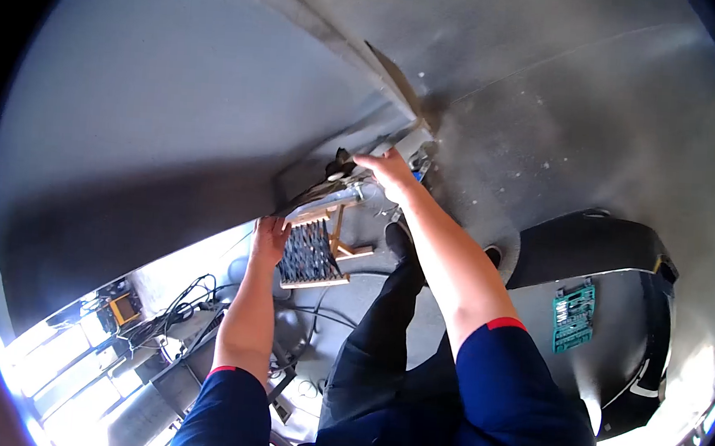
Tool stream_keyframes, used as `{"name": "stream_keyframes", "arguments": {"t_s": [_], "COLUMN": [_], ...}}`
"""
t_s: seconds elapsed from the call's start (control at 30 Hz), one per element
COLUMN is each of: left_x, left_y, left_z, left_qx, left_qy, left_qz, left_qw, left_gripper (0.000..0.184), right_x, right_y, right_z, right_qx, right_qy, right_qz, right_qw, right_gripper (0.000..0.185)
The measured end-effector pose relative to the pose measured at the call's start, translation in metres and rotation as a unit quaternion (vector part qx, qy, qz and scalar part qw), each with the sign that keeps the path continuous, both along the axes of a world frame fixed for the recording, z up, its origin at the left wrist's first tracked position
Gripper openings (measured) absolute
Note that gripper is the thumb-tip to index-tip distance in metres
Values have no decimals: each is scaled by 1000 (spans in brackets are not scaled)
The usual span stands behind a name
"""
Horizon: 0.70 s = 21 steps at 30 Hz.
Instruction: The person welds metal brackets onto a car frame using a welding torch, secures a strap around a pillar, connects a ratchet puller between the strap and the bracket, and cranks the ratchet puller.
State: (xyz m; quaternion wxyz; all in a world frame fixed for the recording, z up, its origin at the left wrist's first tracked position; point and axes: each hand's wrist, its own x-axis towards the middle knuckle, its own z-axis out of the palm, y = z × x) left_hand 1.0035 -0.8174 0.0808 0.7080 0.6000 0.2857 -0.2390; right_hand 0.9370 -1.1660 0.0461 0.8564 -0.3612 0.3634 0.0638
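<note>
A large smooth grey panel, probably vehicle bodywork, fills the upper left of the head view. At its lower edge is my left hand, fingers bent around the rim and their tips partly hidden. Farther right, my right hand is closed at the panel's corner, thumb stretched to the left; what its fingers grip is hidden. Just left of that thumb sits a small dark fitting. Cables or thin strips run along the edge between both hands.
Below the panel stands a wooden folding stool with a dark woven seat. A green tool case lies open on the floor, beside a curved black bumper-like part. Black cables tangle at lower left near a yellow box.
</note>
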Motion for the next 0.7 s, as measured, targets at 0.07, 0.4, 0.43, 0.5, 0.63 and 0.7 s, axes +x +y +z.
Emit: {"name": "stream_keyframes", "arguments": {"t_s": [0.07, 0.4, 0.43, 0.5, 0.63, 0.7], "left_x": [2, 9, 13, 10, 9, -1], "left_y": [24, -43, -49, -58, -51, -58], "left_z": [-28, -53, -61, -55, -54, -32], "left_qx": [2, -92, -56, -44, 40, 63], "left_qy": [23, 24, 45, 48, 52, 55], "left_qz": [21, 90, 142, 184, 206, 196], "left_qw": [1000, 991, 987, 981, 976, 977], "left_gripper": [30, 27, 21, 16, 14, 14], "right_x": [10, -48, -48, -51, -40, -41], "right_y": [23, 21, 20, 24, 27, 33], "right_z": [-5, 4, 10, 18, 23, 18], "right_qx": [35, 58, 41, 26, 7, 19], "right_qy": [-1, 1, 11, 20, 20, 21], "right_qz": [-95, -49, -38, -25, -63, -80], "right_qw": [995, 997, 998, 999, 998, 996], "right_gripper": [68, 34, 33, 32, 30, 27]}}
